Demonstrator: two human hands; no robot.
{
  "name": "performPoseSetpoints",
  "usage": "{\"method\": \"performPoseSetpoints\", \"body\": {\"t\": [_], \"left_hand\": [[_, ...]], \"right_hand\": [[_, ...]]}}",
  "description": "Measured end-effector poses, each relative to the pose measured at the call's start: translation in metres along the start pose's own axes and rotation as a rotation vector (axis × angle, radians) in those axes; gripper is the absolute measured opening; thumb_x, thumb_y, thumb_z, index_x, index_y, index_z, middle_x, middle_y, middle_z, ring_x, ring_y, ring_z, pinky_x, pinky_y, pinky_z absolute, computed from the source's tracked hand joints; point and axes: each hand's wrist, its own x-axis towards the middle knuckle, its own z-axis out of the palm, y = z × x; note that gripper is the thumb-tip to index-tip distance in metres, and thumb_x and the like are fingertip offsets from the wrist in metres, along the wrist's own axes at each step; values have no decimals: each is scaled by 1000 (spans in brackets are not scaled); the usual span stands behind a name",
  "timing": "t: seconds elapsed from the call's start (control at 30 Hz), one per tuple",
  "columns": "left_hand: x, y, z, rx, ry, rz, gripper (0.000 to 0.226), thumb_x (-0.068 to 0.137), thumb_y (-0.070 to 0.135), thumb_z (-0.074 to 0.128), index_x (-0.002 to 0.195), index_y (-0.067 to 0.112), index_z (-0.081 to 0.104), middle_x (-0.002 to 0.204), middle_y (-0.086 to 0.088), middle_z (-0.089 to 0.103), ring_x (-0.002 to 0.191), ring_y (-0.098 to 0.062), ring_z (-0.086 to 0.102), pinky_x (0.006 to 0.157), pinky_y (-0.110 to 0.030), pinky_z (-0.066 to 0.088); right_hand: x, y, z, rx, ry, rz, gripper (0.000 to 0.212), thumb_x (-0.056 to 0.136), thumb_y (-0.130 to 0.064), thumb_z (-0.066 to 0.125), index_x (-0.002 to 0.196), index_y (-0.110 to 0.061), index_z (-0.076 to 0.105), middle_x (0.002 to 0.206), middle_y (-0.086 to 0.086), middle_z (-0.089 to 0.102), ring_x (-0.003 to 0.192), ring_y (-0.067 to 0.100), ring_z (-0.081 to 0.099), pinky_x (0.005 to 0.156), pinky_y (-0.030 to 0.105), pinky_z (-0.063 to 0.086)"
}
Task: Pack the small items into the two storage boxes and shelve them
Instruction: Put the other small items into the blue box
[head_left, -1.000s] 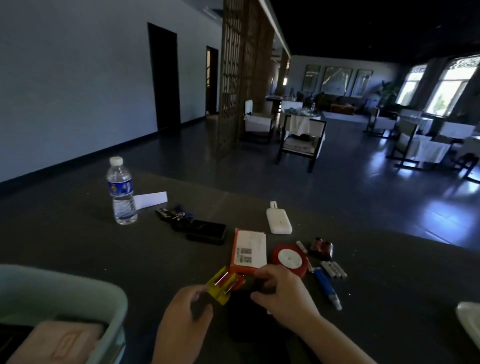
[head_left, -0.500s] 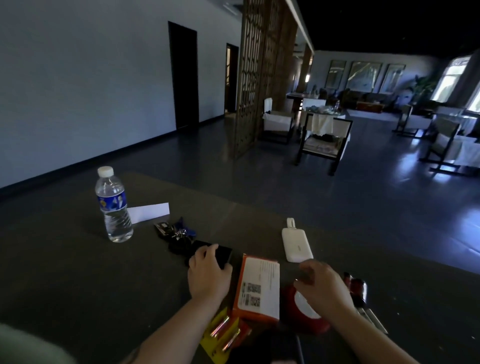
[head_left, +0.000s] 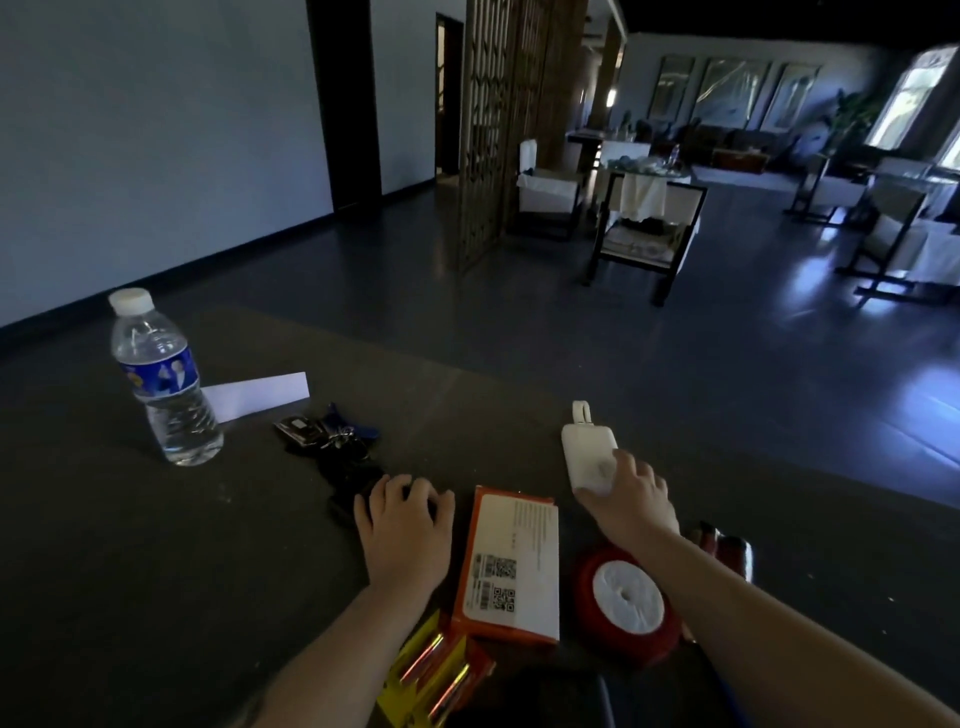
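Nothing seen packed yet: power bank (head_left: 589, 457) gripped by right hand (head_left: 631, 499), dark item beside orange box (head_left: 511, 566) covered by left hand (head_left: 405, 525), grip unclear.

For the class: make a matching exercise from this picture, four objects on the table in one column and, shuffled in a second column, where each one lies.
1. water bottle
2. white power bank
3. orange box
4. red tape roll

A. between the two hands
B. under the right forearm
C. standing far left, beside a white paper slip
D. under the right hand's fingers

Pairs: 1-C, 2-D, 3-A, 4-B
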Motion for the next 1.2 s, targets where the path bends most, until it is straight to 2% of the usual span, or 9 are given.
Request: {"method": "performPoseSetpoints", "body": {"t": [0.1, 0.2, 0.27, 0.37, 0.5, 0.6, 0.77, 1.0, 1.2], "left_hand": [[-18, -14, -5, 35, 109, 11, 15, 87, 49, 54, 82, 36, 55, 122, 13, 52, 130, -10, 38, 117, -44, 13], [-29, -18, -14, 4, 138, -19, 21, 76, 48, 69, 78, 39, 49, 113, 16, 50, 121, -9, 43, 113, -41, 26], [-30, -20, -23, -37, 148, -122, 38, 70, 49, 75, 97, 38, 50, 123, 10, 44, 125, -15, 38, 108, -39, 33], [-27, -31, -35, -97, 84, -275, 84, 63, 46, 80, 132, 30, 34, 143, -1, 27, 133, -24, 23, 105, -40, 36], [-19, -43, -44, -53, -47, -357, 109, 63, 46, 78, 147, 22, 12, 149, -7, 20, 136, -29, 21, 108, -42, 33], [-18, -42, -44, 28, -43, -379, 108, 67, 55, 74, 147, 19, 11, 148, -10, 24, 134, -30, 26, 108, -42, 33], [-14, -44, -45, 109, -50, -366, 97, 69, 60, 70, 144, 19, 23, 142, -9, 32, 130, -28, 32, 103, -41, 36], [-37, -41, -64, -68, -40, -463, 91, 65, 53, 76, 139, 22, 33, 135, -8, 37, 126, -27, 35, 99, -44, 39], [-85, -10, -119, -262, 122, -189, 88, 62, 47, 80, 135, 27, 36, 126, -2, 40, 120, -23, 35, 95, -42, 39]], "right_hand": [[19, -10, 4, -1, -7, 56, 84, 81, -53, 68, 145, -17, 25, 145, 9, 38, 132, 31, 38, 101, 47, 42], [35, -16, 7, -4, 6, 113, 85, 77, -52, 73, 140, -13, 32, 137, 11, 45, 124, 30, 44, 97, 45, 45], [43, -19, 9, -13, -6, 154, 86, 74, -54, 75, 137, -11, 36, 132, 11, 48, 118, 29, 48, 93, 43, 48], [52, -21, 7, -60, -25, 192, 90, 68, -54, 79, 135, -9, 41, 125, 11, 51, 112, 28, 50, 87, 40, 49], [60, -22, 3, -158, -100, 233, 97, 63, -51, 82, 139, -10, 38, 129, 12, 46, 115, 30, 46, 88, 41, 47], [58, -22, 9, -182, -77, 248, 100, 62, -53, 82, 140, -9, 36, 134, 14, 44, 122, 31, 44, 93, 42, 46], [41, -9, 9, -148, 53, 140, 88, 60, -53, 83, 129, -12, 49, 118, 7, 49, 109, 24, 48, 85, 38, 49], [-12, -1, -17, 4, 183, -30, 86, 56, -51, 85, 127, -23, 46, 119, -2, 46, 109, 18, 45, 84, 35, 43], [-82, -28, -47, 93, 227, -268, 89, 46, -59, 81, 122, -31, 45, 107, -13, 40, 100, 7, 39, 77, 29, 40]]}}
